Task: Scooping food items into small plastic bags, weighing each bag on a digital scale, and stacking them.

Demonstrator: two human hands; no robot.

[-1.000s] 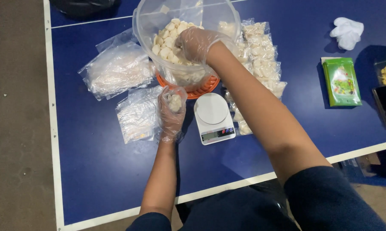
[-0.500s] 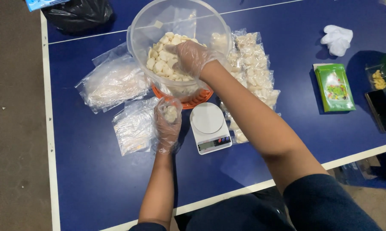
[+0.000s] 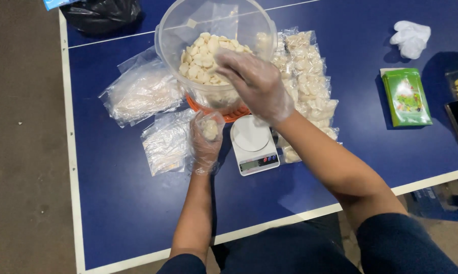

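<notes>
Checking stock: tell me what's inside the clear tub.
The tub holds pale crackers. The gloved right hand covers part of the pile; its depth is hidden.

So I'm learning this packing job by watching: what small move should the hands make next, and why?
Probably bring the right hand from the tub's rim across to the small bag in the left hand and drop in whatever pieces it has. The gloved left hand holds that small bag with only a few pale pieces in it, right beside the white scale, whose plate is bare.
</notes>
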